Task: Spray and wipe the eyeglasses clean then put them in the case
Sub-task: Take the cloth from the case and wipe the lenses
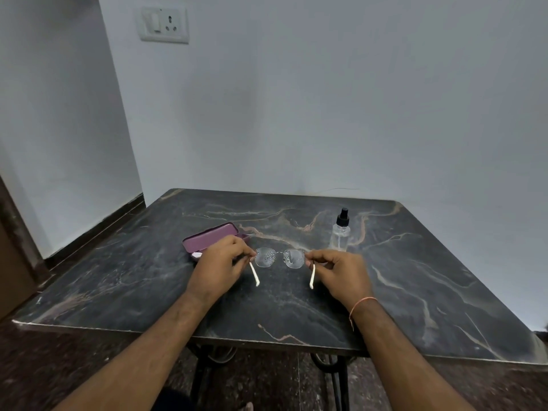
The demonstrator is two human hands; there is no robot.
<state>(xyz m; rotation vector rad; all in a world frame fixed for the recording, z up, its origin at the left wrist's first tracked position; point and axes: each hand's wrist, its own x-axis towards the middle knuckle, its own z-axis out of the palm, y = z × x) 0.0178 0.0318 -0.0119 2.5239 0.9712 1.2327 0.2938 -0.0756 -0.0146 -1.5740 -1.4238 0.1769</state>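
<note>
Thin-rimmed eyeglasses (279, 258) with pale temple arms are held just above the table's middle, unfolded. Both lenses are speckled with droplets. My left hand (218, 264) pinches the left hinge and my right hand (341, 272) pinches the right hinge. An open purple case (209, 238) lies on the table behind my left hand, partly hidden by it; something white (196, 255) shows at its near end. A small clear spray bottle (341, 231) with a black nozzle stands upright behind and to the right of the glasses.
The dark marble table (415, 292) stands against a white wall. Its front edge runs below my forearms, with a black metal frame (335, 378) underneath. A wall socket (163, 24) is high at the left.
</note>
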